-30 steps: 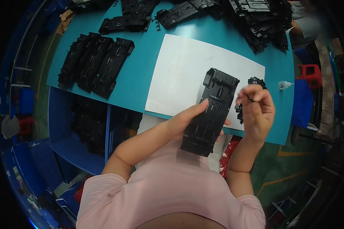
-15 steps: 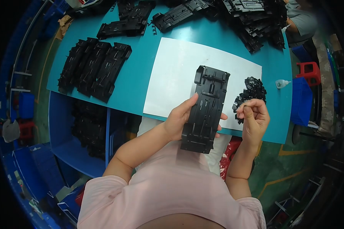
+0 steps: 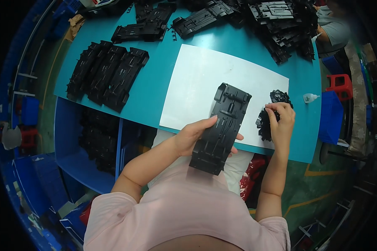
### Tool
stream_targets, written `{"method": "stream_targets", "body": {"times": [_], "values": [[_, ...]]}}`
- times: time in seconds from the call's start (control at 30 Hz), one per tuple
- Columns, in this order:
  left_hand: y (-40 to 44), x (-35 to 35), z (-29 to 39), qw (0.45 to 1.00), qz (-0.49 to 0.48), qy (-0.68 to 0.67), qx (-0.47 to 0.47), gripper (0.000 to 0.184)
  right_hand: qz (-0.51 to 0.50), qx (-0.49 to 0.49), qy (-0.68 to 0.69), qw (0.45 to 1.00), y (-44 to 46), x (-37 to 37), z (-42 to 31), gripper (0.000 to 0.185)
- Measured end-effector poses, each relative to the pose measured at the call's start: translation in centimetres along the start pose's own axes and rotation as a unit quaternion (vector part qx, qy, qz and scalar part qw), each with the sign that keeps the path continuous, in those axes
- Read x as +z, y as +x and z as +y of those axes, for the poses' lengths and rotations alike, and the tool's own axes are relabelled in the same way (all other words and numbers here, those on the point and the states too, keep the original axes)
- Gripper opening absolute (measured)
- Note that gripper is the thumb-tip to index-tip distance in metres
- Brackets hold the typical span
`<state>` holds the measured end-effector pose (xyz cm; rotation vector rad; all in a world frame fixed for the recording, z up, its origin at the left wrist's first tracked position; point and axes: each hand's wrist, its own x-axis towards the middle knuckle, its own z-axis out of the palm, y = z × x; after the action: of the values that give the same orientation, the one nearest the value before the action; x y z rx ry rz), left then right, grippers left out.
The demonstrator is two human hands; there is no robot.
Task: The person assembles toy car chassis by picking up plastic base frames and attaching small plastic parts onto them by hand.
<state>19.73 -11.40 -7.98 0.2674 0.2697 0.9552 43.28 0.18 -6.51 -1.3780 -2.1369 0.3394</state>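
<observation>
A long black plastic plate (image 3: 222,129) with moulded ribs is gripped by my left hand (image 3: 194,134), thumb on its left edge and fingertips showing past its right side. It is tilted over the near edge of a white board (image 3: 197,83). My right hand (image 3: 282,121) is at a pile of small black parts (image 3: 264,124) on the board's right side. Its thumb and index finger are pinched together, and whatever is between them is too small to make out.
Black plates (image 3: 125,79) lie side by side at left on the teal table (image 3: 155,83). More plates (image 3: 276,25) are heaped at the back. A small white bottle (image 3: 310,98) is at right, near a blue bin (image 3: 331,117). Another person's arm (image 3: 322,35) shows at upper right.
My right hand has moved down from beside the plate to the small parts, then slightly up along the pile. The held plate has shifted left and tilts more than half a second ago.
</observation>
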Motion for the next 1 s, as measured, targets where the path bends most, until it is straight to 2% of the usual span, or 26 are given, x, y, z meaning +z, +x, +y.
{"method": "stream_targets", "body": {"times": [0.07,0.17,0.27,0.33,0.4,0.6,0.87,0.97,1.0], "values": [[-0.7,-0.1,0.2,1.0,0.016,0.017,-0.013,0.06,0.008,-0.083,-0.06,0.995,0.7,0.4,0.8,0.007],[-2.4,-0.6,1.7,0.999,0.045,-0.004,0.019,0.06,-0.016,-0.083,-0.038,0.996,1.3,0.2,1.3,0.005],[-4.0,-1.3,3.3,0.988,0.099,0.104,0.059,0.055,-0.025,-0.094,-0.043,0.994,1.7,0.3,1.8,0.007],[-4.6,-1.1,3.7,0.989,0.104,0.073,0.078,0.053,-0.027,-0.099,-0.03,0.994,1.7,0.6,1.8,0.008],[-4.9,-1.2,3.8,0.99,0.092,0.025,0.101,0.049,-0.031,-0.083,-0.033,0.996,1.7,0.7,1.4,0.009],[-4.7,-1.4,4.1,0.989,0.085,-0.002,0.119,0.05,-0.041,-0.08,-0.018,0.996,1.6,0.9,1.3,0.011],[-3.8,-1.2,3.8,0.987,0.098,0.01,0.127,0.053,-0.03,-0.082,0.013,0.996,1.4,0.4,1.4,0.008],[-3.2,-1.2,3.4,0.987,0.102,0.001,0.122,0.055,-0.028,-0.061,0.057,0.996,1.0,0.5,1.0,0.01],[-3.1,-1.1,3.4,0.988,0.099,-0.006,0.121,0.055,-0.007,-0.017,0.095,0.995,0.8,0.5,0.7,0.011]]}}
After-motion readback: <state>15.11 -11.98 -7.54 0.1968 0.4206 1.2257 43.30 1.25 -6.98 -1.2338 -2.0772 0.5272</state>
